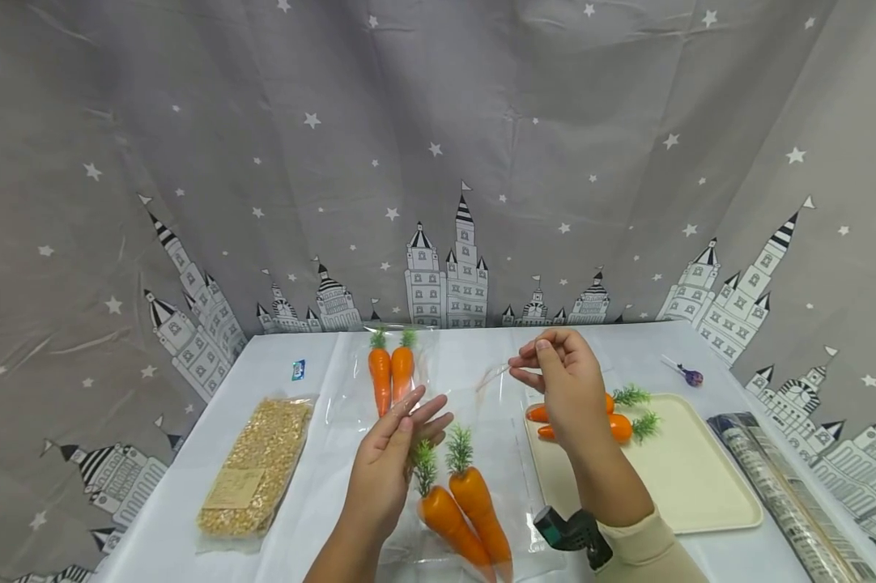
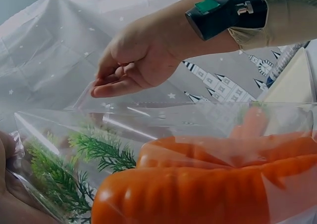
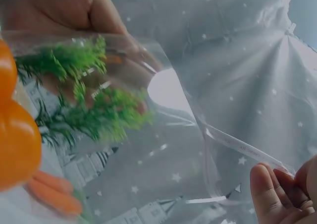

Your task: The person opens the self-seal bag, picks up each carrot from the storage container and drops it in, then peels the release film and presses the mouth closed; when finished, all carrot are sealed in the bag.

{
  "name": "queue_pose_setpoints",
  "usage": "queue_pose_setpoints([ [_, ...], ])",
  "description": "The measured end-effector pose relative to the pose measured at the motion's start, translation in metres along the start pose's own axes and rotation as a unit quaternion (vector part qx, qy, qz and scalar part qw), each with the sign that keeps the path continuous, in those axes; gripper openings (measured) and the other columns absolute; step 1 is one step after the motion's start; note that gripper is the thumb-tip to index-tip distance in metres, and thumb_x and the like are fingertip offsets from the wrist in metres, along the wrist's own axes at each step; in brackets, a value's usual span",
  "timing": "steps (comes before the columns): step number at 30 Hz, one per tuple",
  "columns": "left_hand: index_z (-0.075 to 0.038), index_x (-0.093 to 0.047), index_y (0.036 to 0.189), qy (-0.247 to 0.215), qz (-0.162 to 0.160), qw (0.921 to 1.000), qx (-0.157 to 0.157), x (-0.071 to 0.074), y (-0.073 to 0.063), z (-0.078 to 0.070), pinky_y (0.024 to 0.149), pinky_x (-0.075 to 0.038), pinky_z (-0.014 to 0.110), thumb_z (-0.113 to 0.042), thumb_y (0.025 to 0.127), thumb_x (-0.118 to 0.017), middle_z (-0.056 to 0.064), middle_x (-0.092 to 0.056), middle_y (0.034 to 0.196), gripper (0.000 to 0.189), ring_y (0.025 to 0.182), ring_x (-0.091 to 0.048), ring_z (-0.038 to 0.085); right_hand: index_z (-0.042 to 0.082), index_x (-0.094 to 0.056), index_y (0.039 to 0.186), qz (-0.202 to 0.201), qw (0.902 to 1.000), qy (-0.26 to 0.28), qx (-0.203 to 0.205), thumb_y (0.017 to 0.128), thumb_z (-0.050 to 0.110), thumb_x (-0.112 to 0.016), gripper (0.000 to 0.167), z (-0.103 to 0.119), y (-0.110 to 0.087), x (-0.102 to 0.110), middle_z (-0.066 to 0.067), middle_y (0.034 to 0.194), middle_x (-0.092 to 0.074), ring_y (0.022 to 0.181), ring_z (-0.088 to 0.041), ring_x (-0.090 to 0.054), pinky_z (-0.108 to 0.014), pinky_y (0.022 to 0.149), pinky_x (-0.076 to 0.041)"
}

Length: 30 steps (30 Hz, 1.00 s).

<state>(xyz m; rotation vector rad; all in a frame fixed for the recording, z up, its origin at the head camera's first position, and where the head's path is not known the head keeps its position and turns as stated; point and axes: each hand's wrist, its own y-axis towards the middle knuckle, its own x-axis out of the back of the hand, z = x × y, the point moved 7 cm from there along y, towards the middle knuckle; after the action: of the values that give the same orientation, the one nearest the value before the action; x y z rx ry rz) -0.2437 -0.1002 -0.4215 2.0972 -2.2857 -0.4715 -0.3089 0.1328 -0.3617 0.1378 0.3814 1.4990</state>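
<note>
A clear plastic bag (image 3: 168,95) with two toy-looking orange carrots (image 1: 474,518) and green tops in it is raised in front of the person. The left hand (image 1: 394,461) holds the bag by its top end; some of its fingers show through the film in the right wrist view. Higher and to the right, the right hand (image 1: 565,380) pinches the end of a thin clear strip (image 3: 247,148). That strip stretches from the bag's opening edge to the fingertips. The carrots' leafy tops (image 2: 101,147) lie close to the bag's opening.
Behind is another clear bag with two carrots (image 1: 381,376). A cream tray (image 1: 693,478) on the right bears more carrots (image 1: 620,427). Around them are a pack of yellow grains (image 1: 259,461), a small blue packet (image 1: 298,370), a lollipop (image 1: 691,377) and a wrapped roll (image 1: 780,486).
</note>
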Motion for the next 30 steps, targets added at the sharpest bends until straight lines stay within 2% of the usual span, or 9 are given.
queue_pose_setpoints([
  [7, -0.012, -0.048, 0.155, 0.003, 0.001, 1.0000, 0.000, 0.001, 0.000, 0.000, 0.104, -0.054, 0.032, -0.026, 0.115, -0.041, 0.012, -0.064, 0.146, 0.043, 0.125, -0.069, 0.021, 0.000, -0.052, 0.117, -0.037, 0.9991, -0.003, -0.020, 0.111, 0.012, -0.049, 0.013, -0.003, 0.005, 0.022, -0.016, 0.104, -0.062, 0.094, -0.025, -0.075, -0.037, 0.085, -0.063],
  [12, -0.009, -0.048, 0.155, 0.010, 0.004, 0.9999, -0.008, 0.002, 0.000, -0.001, 0.104, -0.054, 0.031, -0.025, 0.115, -0.040, 0.015, -0.064, 0.146, 0.044, 0.124, -0.070, 0.020, 0.004, -0.054, 0.116, -0.055, 0.9978, -0.011, -0.036, 0.111, 0.015, -0.049, 0.013, -0.006, 0.008, 0.032, -0.019, 0.108, -0.062, 0.097, -0.025, -0.074, -0.036, 0.087, -0.063],
  [21, -0.010, -0.047, 0.155, 0.005, 0.000, 1.0000, -0.002, 0.004, 0.000, 0.000, 0.105, -0.054, 0.030, -0.025, 0.115, -0.040, 0.013, -0.064, 0.146, 0.044, 0.124, -0.070, 0.019, 0.008, -0.054, 0.120, -0.093, 0.9936, -0.036, -0.054, 0.112, 0.020, -0.048, 0.015, -0.008, 0.011, 0.049, -0.019, 0.114, -0.063, 0.102, -0.026, -0.074, -0.033, 0.087, -0.062],
  [30, -0.010, -0.047, 0.155, 0.006, -0.002, 1.0000, -0.002, 0.006, 0.000, 0.000, 0.105, -0.054, 0.030, -0.027, 0.115, -0.039, 0.012, -0.064, 0.146, 0.044, 0.124, -0.070, 0.019, 0.009, -0.055, 0.120, -0.117, 0.9904, -0.028, -0.067, 0.112, 0.022, -0.048, 0.017, -0.010, 0.014, 0.065, -0.017, 0.114, -0.063, 0.102, -0.025, -0.074, -0.031, 0.088, -0.062],
])
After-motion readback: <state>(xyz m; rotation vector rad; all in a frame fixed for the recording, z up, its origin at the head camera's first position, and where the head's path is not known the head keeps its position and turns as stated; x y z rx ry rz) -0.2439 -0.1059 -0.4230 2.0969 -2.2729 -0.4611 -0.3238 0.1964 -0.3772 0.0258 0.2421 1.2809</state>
